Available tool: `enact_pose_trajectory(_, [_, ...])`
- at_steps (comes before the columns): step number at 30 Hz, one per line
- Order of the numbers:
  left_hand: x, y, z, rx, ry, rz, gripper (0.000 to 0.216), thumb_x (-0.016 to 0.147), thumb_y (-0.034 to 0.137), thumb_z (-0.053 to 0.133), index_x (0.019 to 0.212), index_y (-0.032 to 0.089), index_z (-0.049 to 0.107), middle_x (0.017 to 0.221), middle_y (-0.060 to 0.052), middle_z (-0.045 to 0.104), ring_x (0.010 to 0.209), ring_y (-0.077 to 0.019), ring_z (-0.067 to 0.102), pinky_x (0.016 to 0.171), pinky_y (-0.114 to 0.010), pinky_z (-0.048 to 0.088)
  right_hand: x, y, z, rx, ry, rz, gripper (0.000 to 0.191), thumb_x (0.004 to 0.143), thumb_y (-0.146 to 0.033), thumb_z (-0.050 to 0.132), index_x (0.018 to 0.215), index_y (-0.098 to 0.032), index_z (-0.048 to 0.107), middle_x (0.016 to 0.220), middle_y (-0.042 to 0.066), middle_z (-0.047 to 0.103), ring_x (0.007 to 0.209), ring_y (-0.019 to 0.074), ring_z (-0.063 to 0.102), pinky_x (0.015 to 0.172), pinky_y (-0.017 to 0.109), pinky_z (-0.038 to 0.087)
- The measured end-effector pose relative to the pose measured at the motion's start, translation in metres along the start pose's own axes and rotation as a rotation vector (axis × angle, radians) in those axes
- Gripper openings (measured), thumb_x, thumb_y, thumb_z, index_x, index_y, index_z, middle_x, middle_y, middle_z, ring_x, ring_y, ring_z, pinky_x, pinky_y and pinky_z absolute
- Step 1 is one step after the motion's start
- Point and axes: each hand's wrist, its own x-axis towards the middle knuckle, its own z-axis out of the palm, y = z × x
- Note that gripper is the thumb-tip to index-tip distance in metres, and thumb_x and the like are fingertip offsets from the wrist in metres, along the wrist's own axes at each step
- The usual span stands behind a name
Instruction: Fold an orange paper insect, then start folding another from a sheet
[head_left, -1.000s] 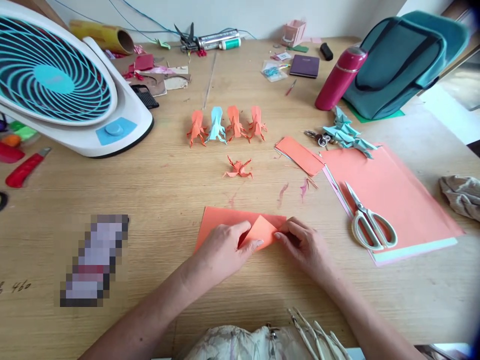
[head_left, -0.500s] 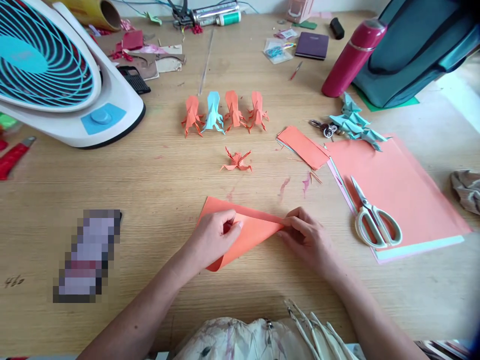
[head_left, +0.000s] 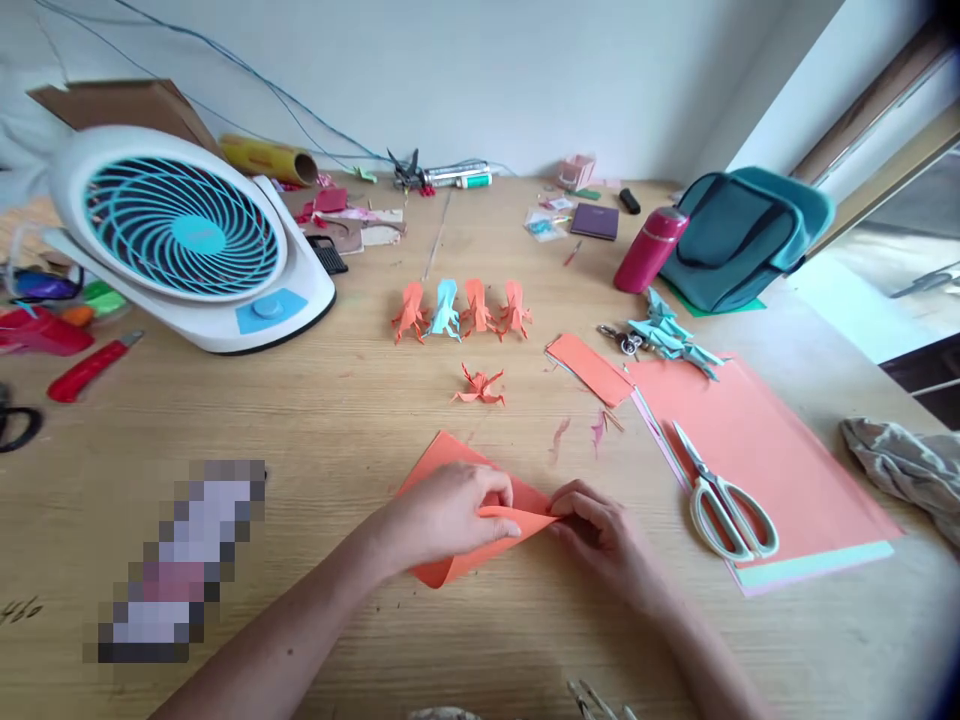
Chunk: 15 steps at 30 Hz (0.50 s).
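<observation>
An orange sheet of paper (head_left: 442, 462) lies on the table before me, bent over on itself into a loose triangle with a rounded lower left edge. My left hand (head_left: 465, 510) pinches the upper layer, thumb on the outside and fingers tucked behind its edge. At the sheet's pointed right corner, my right hand (head_left: 600, 530) grips the paper between thumb and fingers. Just beyond stands a small orange origami figure (head_left: 480, 384). Behind it is a row of several folded paper figures, one of them a light blue figure (head_left: 445, 308).
White scissors (head_left: 724, 510) rest on a stack of coloured sheets (head_left: 795, 470) at right, near orange paper strips (head_left: 592, 368). A fan (head_left: 202, 240) stands at left above a blurred phone (head_left: 184, 560). A pink bottle (head_left: 651, 250) and teal bag (head_left: 739, 240) are at back right.
The camera view has tilted up, showing more wall. My left hand has shifted right along the paper and lifted the upper layer's edge a little. My right hand still holds the right corner.
</observation>
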Motion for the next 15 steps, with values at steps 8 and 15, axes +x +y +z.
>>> enact_pose_trajectory(8, [-0.004, -0.009, -0.001, 0.077, -0.039, 0.195, 0.013, 0.079, 0.016, 0.061, 0.068, 0.022, 0.065, 0.074, 0.001, 0.070, 0.073, -0.0181, 0.065, 0.065, -0.025, 0.040, -0.001, 0.002, 0.008, 0.047, 0.051, -0.035, 0.014, 0.098, -0.029, 0.055, 0.088, -0.021, 0.061, 0.094, 0.006, 0.064, 0.081, 0.0185, 0.060, 0.071, 0.029, 0.045])
enact_pose_trajectory(15, [-0.012, -0.003, 0.001, 0.200, -0.040, 0.084, 0.012, 0.083, 0.030, 0.060, 0.078, 0.023, 0.069, 0.081, -0.002, 0.073, 0.077, -0.0207, 0.067, 0.061, -0.027, 0.038, 0.003, -0.007, 0.009, 0.020, 0.023, -0.100, 0.013, 0.098, -0.028, 0.055, 0.089, -0.021, 0.061, 0.100, 0.007, 0.065, 0.087, 0.0186, 0.063, 0.076, 0.030, 0.048])
